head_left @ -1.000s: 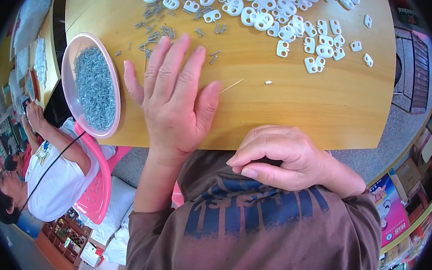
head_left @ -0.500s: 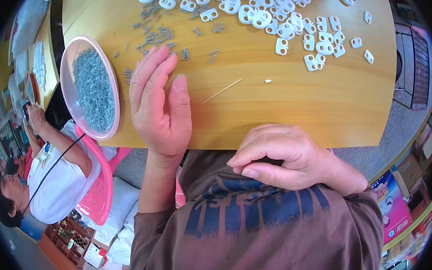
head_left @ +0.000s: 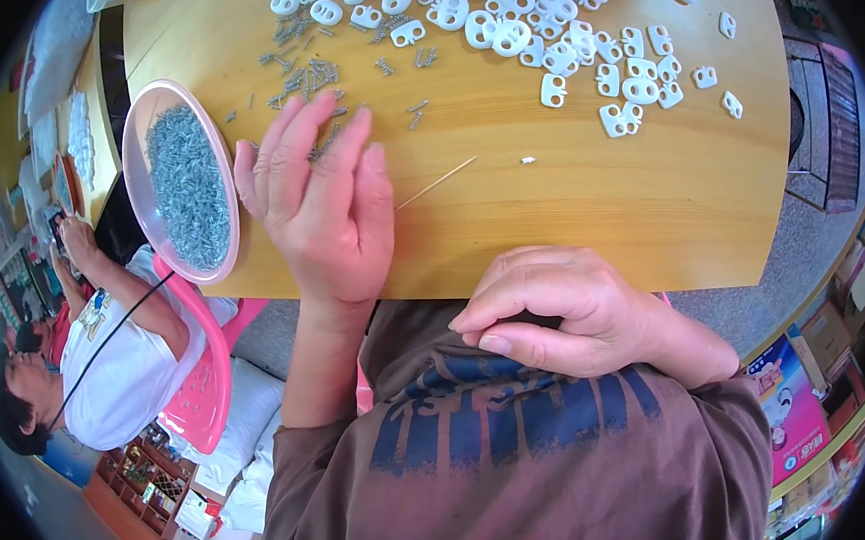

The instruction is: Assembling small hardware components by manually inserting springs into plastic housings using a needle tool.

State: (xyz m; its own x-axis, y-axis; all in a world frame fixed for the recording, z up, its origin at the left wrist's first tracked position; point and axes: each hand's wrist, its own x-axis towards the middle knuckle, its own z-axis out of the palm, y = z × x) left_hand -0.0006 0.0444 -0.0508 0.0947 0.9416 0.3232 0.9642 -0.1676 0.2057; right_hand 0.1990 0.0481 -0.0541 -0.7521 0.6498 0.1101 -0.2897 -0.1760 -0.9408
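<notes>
- Wooden table [head_left: 577,210], pale and glossy, carries everything, with the near edge right above the lap.
- left hand [head_left: 322,197] lies palm down close to the near edge, fingers stretched out and a little spread, gripping nothing; the fingertips rest on the loose small metal springs [head_left: 301,70] scattered toward the far left corner.
- right hand [head_left: 575,315] sits off the table, just below the near edge against the brown shirt [head_left: 540,458], fingers curled in. Can't tell if anything is pinched inside.
- pink bowl [head_left: 142,114] heaped with more springs hangs over the left edge, just beside the thumb.
- thin needle-like pin [head_left: 437,182] lies just right of the fingers; white plastic toggles [head_left: 530,26] are piled along the far edge.
- My take: to rake springs in well, keep the fingers flat and drag slowly, so they don't roll off the left edge or knock the bowl.
</notes>
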